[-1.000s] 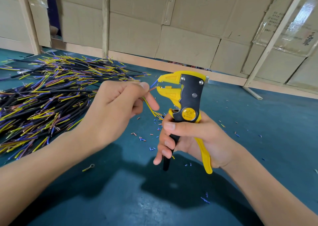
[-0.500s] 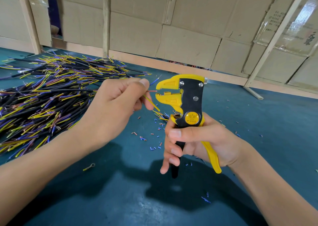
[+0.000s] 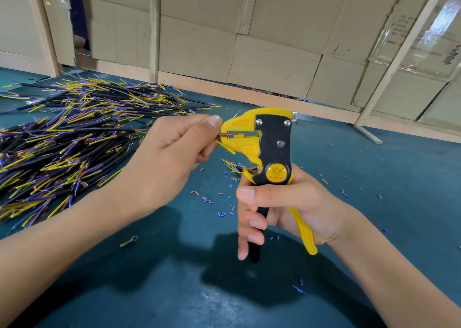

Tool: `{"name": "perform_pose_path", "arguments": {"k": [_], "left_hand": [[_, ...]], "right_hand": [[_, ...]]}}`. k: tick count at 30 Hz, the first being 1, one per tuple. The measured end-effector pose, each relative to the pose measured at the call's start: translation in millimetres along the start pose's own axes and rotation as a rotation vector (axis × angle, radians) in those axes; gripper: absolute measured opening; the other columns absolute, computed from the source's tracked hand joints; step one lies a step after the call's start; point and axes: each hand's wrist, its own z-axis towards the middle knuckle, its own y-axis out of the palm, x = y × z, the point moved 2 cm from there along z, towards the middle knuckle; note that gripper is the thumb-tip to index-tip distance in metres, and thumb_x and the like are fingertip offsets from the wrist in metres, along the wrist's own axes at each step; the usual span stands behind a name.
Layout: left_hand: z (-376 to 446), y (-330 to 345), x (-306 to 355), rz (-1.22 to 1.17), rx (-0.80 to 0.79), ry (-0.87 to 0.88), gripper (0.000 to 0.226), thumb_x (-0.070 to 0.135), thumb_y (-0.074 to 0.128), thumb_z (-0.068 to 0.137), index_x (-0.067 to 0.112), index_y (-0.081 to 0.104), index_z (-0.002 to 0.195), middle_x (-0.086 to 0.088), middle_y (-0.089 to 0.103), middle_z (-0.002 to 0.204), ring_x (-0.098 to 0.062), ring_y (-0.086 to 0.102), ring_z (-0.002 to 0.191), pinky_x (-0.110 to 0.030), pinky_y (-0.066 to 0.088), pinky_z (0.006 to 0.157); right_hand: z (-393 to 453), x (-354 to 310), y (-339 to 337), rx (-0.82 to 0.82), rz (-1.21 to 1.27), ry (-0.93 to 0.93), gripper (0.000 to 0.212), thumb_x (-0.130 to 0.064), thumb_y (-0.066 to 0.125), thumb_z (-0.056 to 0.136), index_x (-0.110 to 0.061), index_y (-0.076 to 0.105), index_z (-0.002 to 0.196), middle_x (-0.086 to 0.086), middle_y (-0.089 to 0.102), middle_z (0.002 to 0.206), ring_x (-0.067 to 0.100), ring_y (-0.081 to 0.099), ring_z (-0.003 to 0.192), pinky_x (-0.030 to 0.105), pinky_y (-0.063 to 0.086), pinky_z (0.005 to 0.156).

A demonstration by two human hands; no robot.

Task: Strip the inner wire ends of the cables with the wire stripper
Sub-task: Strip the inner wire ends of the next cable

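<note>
My right hand (image 3: 282, 208) grips the handles of a yellow and black wire stripper (image 3: 268, 150), held upright with its jaws facing left. My left hand (image 3: 172, 158) pinches a cable whose inner wires stick out past the thumb. A brown wire end (image 3: 225, 134) lies inside the stripper's jaw slot. A yellow wire (image 3: 224, 146) bends down below the jaw. Most of the held cable is hidden inside my left hand.
A big pile of black cables (image 3: 62, 138) with yellow, blue and brown ends covers the left of the teal table (image 3: 374, 178). Small insulation scraps (image 3: 219, 198) lie under my hands. A ring terminal (image 3: 129, 241) lies near my left forearm. Cardboard walls stand behind.
My left hand has moved right, and the brown wire end now sits in the stripper's jaw. The stripper has shifted slightly right and down.
</note>
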Motion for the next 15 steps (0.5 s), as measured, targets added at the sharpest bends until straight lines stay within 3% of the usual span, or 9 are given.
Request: {"name": "perform_pose_path", "arguments": {"k": [10, 15], "left_hand": [[-2.1, 1.8, 2.1, -0.087, -0.001, -0.056, 0.039, 0.030, 0.041, 0.096, 0.019, 0.037, 0.059, 0.006, 0.025, 0.055, -0.008, 0.019, 0.047, -0.016, 0.018, 0.042], [-2.6, 2.4, 0.4, -0.133, -0.050, -0.113, 0.041, 0.034, 0.041, 0.095, 0.026, 0.042, 0.055, 0.009, 0.026, 0.054, -0.012, 0.015, 0.048, -0.021, 0.012, 0.046]], "right_hand": [[0.2, -2.2, 7.5, 0.052, 0.089, 0.062, 0.031, -0.010, 0.063, 0.091, -0.006, 0.048, 0.065, 0.009, 0.040, 0.053, 0.021, 0.047, 0.042, 0.042, 0.055, 0.053], [0.0, -2.4, 3.5, 0.167, 0.055, 0.107, 0.037, -0.019, 0.066, 0.081, -0.017, 0.042, 0.053, 0.001, 0.026, 0.044, 0.012, 0.028, 0.030, 0.023, 0.041, 0.039]]}}
